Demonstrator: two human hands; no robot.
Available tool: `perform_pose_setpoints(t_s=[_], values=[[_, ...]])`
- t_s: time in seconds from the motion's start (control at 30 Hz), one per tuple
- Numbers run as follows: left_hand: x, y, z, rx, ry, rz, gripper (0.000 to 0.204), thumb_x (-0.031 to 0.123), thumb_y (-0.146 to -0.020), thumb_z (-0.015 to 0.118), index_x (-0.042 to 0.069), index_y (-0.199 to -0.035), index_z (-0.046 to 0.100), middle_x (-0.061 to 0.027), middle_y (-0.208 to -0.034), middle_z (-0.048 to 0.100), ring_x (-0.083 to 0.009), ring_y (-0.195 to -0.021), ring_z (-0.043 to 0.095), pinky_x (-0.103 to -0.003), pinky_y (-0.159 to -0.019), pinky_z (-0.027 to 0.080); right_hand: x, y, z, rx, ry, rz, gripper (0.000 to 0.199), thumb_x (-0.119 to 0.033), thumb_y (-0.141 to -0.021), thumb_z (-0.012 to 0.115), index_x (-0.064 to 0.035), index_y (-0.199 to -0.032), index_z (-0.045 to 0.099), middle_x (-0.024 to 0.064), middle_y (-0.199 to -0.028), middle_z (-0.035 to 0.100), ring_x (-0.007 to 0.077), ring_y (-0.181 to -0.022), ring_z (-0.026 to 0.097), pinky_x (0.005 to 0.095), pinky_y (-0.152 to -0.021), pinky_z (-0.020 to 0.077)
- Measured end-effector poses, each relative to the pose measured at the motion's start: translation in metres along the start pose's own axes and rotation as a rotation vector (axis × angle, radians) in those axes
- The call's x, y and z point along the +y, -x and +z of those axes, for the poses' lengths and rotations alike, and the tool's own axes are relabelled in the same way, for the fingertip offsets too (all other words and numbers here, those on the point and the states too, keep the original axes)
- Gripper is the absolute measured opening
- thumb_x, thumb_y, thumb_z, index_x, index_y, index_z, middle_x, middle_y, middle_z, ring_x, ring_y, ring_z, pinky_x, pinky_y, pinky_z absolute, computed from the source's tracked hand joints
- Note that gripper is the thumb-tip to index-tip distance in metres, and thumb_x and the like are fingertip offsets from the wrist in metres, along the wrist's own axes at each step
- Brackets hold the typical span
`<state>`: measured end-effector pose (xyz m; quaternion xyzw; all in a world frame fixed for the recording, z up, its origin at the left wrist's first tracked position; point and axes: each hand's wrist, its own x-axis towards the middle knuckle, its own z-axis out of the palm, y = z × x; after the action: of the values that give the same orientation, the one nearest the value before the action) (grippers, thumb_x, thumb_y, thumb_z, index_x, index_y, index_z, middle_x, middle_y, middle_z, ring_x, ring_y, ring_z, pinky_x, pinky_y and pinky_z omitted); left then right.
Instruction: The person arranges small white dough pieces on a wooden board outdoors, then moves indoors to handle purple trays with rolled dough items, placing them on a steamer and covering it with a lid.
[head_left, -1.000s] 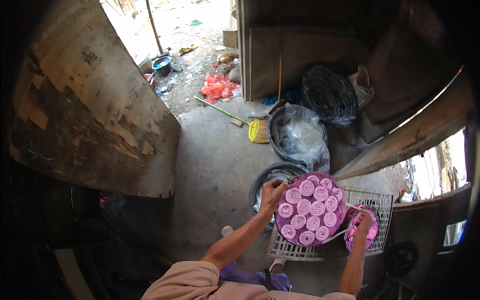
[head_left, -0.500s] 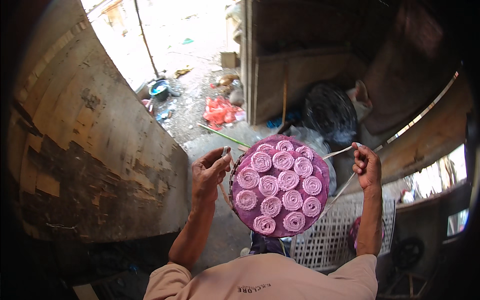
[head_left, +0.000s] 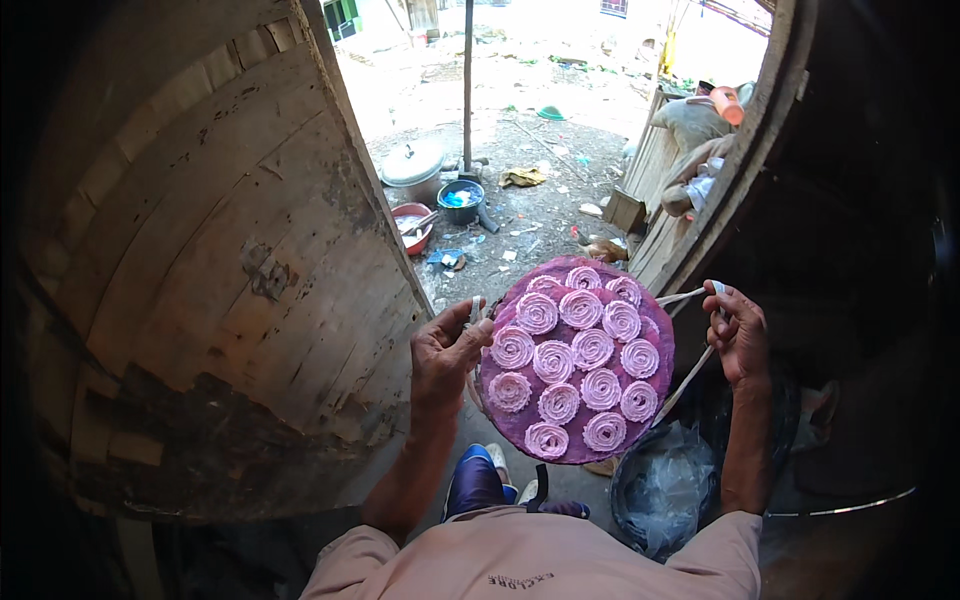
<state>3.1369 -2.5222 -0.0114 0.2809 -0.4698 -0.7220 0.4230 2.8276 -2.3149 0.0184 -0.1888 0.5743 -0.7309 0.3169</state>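
A round tray lined with purple cloth hangs in front of me between my hands. Several pale pink, ruffled swirls are spread over it. My right hand pinches the end of a pale strap loop, which runs to the tray's right edge. On the other side, my left hand is closed on another strap that drops beside the tray's left edge. The tray looks slightly tilted, with its top facing me. Its underside is hidden.
A worn wooden door stands on the left, a wooden doorpost on the right. Outside are a post, a lidded pot, a red basin, a dark bucket and a brown chicken. Plastic-covered tub stands near my right.
My view has swung right and up, showing more of the yard through the doorway. Both hands still hold the tray's straps. The white lattice crate has left the picture.
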Motion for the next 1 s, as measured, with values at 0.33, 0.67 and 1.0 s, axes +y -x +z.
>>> perform_pose_setpoints(t_s=[0.33, 0.67, 1.0], values=[[-0.029, -0.186, 0.065, -0.129, -0.112, 0.030, 0.027, 0.010, -0.088, 0.074, -0.005, -0.105, 0.061, 0.0038, -0.082, 0.055, 0.0003, -0.073, 0.043, -0.016, -0.059, 0.034, 0.003, -0.283, 0.020, -0.008, 0.004, 0.002, 0.031, -0.018, -0.089, 0.064, 0.0022, -0.112, 0.064, -0.0018, -0.079, 0.059, 0.0008, -0.049, 0.042, 0.0184, -0.039, 0.0295], [0.000, -0.367, 0.113, 0.020, -0.038, 0.129, 0.022, 0.017, -0.087, 0.074, 0.003, -0.083, 0.057, 0.0055, -0.076, 0.047, -0.0010, -0.064, 0.037, -0.020, -0.054, 0.028, -0.042, -0.519, 0.103, -0.195, 0.062, -0.050, 0.034, -0.021, -0.090, 0.063, 0.0008, -0.116, 0.063, -0.0047, -0.081, 0.059, -0.0006, -0.050, 0.041, 0.0178, -0.042, 0.0297], [0.117, -0.574, 0.089, 0.316, -0.166, 0.129, 0.042, 0.012, -0.090, 0.071, -0.008, -0.118, 0.048, 0.0016, -0.089, 0.056, -0.0011, -0.076, 0.047, -0.017, -0.065, 0.039, -0.101, -0.746, 0.304, -0.412, 0.022, 0.078, 0.047, -0.023, -0.090, 0.064, 0.0017, -0.130, 0.055, -0.0046, -0.084, 0.061, -0.0019, -0.052, 0.042, 0.0148, -0.044, 0.0314]])
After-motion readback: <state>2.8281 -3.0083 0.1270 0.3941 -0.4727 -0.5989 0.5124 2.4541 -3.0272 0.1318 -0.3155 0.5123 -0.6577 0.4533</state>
